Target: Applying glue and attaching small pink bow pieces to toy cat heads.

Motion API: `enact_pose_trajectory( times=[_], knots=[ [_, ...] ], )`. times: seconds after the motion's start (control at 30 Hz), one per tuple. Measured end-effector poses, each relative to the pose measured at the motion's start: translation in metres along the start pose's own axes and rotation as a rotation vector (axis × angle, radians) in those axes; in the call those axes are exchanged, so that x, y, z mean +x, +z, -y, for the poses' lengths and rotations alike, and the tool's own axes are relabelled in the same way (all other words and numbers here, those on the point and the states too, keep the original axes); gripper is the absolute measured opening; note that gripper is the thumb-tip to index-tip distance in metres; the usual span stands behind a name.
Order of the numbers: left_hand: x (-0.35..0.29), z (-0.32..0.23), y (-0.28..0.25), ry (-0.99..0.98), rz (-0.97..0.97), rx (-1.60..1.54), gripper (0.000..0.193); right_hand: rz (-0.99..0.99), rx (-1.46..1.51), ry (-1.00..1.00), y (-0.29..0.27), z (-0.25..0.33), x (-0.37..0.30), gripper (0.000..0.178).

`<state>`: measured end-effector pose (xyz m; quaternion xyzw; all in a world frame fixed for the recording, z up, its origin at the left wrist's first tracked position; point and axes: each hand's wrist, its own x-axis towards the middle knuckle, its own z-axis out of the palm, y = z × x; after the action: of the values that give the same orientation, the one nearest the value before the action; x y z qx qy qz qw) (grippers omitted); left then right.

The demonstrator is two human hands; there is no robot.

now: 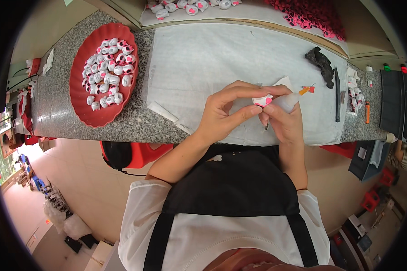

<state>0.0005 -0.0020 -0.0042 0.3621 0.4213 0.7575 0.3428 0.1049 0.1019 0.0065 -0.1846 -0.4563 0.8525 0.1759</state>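
Note:
Above the near part of the white sheet, my left hand [224, 108] pinches a small white figure piece [262, 100] with a pink patch between thumb and fingers. My right hand [282, 118] is closed beside it, its thumb and fingertips touching the same piece. Tucked in my right hand is a translucent squeeze bottle [286, 103] with an orange needle tip [305, 90] pointing away to the right. A small dark tip [266, 127] pokes out under the right fingers; what it belongs to is hidden.
At left stands a red scalloped tray [79, 97] of similar white-and-pink pieces. A black crumpled cloth [321, 63] and a dark pen-like tool [337, 97] lie right. Pink pieces [305, 20] and more white ones [192, 7] fill the shelf behind. An orange stick [367, 112] lies farther right.

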Motion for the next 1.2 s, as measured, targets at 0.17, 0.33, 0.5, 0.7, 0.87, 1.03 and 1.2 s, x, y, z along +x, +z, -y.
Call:
enact_pose_trajectory(
  times=[0.17, 0.33, 0.5, 0.7, 0.87, 1.03, 1.2],
  knots=[
    [-0.004, 0.0, -0.003, 0.013, 0.025, 0.092, 0.025, 0.045, 0.018, -0.042, -0.002, -0.004, 0.001, 0.024],
    [-0.001, -0.001, 0.0, -0.025, -0.017, 0.128, 0.024, 0.051, 0.079, -0.015, -0.008, -0.009, 0.004, 0.024],
    [0.0, -0.002, 0.004, 0.086, -0.071, 0.377, 0.026, -0.061, 0.052, -0.001, -0.006, -0.006, 0.004, 0.025],
    [0.001, -0.005, 0.004, 0.126, -0.153, 0.553, 0.029, -0.369, -0.839, -0.344, -0.023, 0.012, -0.001, 0.013],
    [0.001, -0.003, 0.004, 0.112, -0.184, 0.562, 0.03, -0.309, -1.349, -0.255, -0.026, 0.017, -0.003, 0.012],
    [0.001, -0.001, 0.004, 0.108, -0.177, 0.58, 0.031, -0.299, -0.97, -0.395, -0.019, 0.016, -0.006, 0.012],
    [0.0, -0.002, 0.003, 0.08, -0.143, 0.609, 0.033, -0.018, -0.872, -0.609, 0.01, 0.013, 0.002, 0.018]
  ],
)
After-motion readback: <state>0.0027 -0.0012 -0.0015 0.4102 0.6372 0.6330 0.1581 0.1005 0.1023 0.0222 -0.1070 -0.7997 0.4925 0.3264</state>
